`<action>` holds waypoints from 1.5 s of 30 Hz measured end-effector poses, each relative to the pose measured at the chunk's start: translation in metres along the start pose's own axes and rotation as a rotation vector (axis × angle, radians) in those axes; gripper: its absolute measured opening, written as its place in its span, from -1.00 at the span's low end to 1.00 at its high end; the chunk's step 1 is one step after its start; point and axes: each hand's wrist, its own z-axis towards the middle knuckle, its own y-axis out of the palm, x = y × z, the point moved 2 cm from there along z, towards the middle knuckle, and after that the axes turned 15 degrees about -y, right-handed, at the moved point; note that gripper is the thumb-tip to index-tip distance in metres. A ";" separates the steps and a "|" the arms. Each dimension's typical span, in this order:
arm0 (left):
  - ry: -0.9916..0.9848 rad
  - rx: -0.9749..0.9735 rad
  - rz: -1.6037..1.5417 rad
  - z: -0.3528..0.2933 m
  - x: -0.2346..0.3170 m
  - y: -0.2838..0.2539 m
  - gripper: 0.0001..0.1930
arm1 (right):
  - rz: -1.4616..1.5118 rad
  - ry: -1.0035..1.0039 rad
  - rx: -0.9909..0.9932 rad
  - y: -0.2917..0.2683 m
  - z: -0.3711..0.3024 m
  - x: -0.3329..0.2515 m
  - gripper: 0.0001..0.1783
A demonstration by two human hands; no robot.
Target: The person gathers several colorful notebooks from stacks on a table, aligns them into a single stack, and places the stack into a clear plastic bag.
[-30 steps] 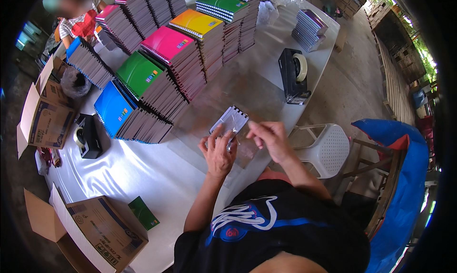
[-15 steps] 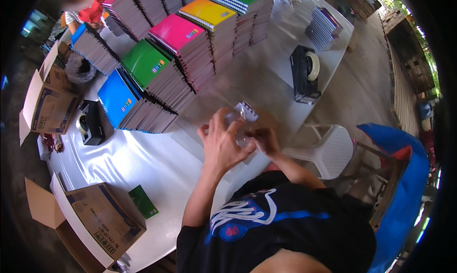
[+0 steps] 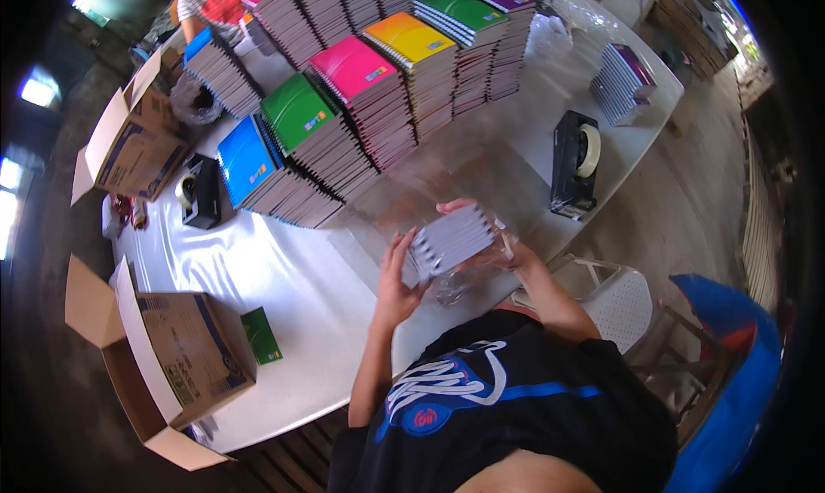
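Note:
Above the near part of the table I hold a small bundle of spiral notebooks [image 3: 455,240], its page edges and wire bindings turned up toward me. My left hand [image 3: 398,280] grips its left end, with the fingers along the side. Around the right end and far side is my right hand [image 3: 509,251], partly hidden by the bundle. Clear plastic film [image 3: 450,289] hangs crumpled below the bundle, beside my right hand. Just beyond stand tall stacks of spiral notebooks with a blue cover [image 3: 249,160], a green cover [image 3: 296,111] and a pink cover [image 3: 359,68].
Tape dispensers stand at right [image 3: 577,162] and left [image 3: 199,192]. A wrapped notebook bundle [image 3: 620,85] sits at far right. Open cartons [image 3: 185,347] line the left edge near a green booklet [image 3: 261,336]. A white stool [image 3: 620,308] is at right; another person [image 3: 215,8] is across the table.
The bundle has turned broadside and come into plain view between my hands. My right hand has shifted from the near side to its right end. The whole view has swung left.

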 end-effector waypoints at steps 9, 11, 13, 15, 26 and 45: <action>0.123 0.331 0.201 -0.001 0.065 -0.027 -0.46 | -0.996 -0.353 -0.547 -0.004 0.040 -0.077 -0.56; 0.233 0.296 0.250 0.003 0.072 -0.031 -0.77 | -1.145 -0.291 -0.653 0.017 0.052 -0.097 -0.92; 0.312 0.251 0.358 0.006 0.079 -0.029 -0.79 | -1.222 -0.272 -0.733 0.026 0.057 -0.101 -0.90; 0.275 0.272 0.201 0.003 0.085 -0.034 -0.63 | -1.041 -0.314 -0.609 0.011 0.060 -0.096 -0.81; 0.338 0.450 -0.109 -0.021 0.066 -0.020 -0.55 | -0.746 -0.108 -0.283 -0.024 -0.007 -0.056 -0.15; 0.179 -0.025 0.421 -0.012 0.025 -0.017 -0.15 | -0.961 -0.251 -0.965 -0.015 0.032 -0.046 -0.37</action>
